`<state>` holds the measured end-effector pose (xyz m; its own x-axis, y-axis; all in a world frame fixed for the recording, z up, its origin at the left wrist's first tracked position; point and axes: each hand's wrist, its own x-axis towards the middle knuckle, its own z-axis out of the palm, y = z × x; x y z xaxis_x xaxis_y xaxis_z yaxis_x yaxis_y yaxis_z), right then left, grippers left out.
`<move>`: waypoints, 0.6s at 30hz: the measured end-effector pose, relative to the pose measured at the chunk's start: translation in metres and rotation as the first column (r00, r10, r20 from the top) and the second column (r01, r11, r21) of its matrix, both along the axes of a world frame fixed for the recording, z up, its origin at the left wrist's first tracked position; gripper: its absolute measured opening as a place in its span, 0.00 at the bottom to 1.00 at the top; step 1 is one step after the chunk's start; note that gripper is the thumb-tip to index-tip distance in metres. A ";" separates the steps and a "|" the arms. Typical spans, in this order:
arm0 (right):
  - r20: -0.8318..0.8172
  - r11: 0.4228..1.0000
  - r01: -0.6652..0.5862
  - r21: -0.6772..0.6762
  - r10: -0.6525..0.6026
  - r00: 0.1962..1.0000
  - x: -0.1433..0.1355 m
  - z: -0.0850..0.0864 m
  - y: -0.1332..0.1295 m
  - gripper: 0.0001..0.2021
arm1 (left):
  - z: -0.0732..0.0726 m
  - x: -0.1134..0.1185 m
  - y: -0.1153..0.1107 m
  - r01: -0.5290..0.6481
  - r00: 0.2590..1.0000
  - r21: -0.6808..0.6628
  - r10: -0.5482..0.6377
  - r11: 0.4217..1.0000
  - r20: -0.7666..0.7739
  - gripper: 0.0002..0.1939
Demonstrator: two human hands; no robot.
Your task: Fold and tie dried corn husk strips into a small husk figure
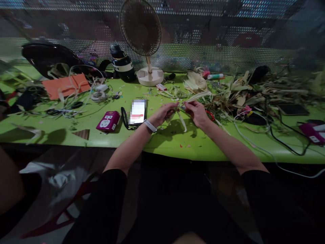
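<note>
Pale strips of dried husk [182, 122] hang below my left hand [166, 113], whose fingers are closed around their upper part. My right hand [195, 111] is just to the right, thumb and fingers pinched on a long pale husk strip [200, 96] that points up and to the right. The fingertips of both hands nearly meet above the green table [175, 145]. A white band is on my left wrist. Behind my right hand lies a bundle of broad husks [195, 82]. Red scissor handles [210, 115] show beside my right wrist.
A fan [149, 76] and a dark bottle [124, 66] stand at the back. A lit phone [137, 112] and a magenta socket block [108, 122] lie left. Husk piles [236, 95] and cables cover the right side. A person's arm [10, 183] shows at far left.
</note>
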<state>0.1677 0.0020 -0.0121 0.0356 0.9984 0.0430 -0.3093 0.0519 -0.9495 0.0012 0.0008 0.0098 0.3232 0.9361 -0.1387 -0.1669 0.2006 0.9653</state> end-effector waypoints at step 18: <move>0.496 0.883 -0.428 0.192 0.289 0.819 0.025 0.010 0.003 0.15 | -0.003 -0.006 -0.002 0.212 0.975 0.109 -0.218 0.971 0.040 0.13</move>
<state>0.1924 0.0054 -0.0024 -0.4147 0.8762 0.2457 0.0876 0.3072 -0.9476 -0.0044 -0.0008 0.0067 0.5227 0.8522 -0.0230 -0.1804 0.1369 0.9740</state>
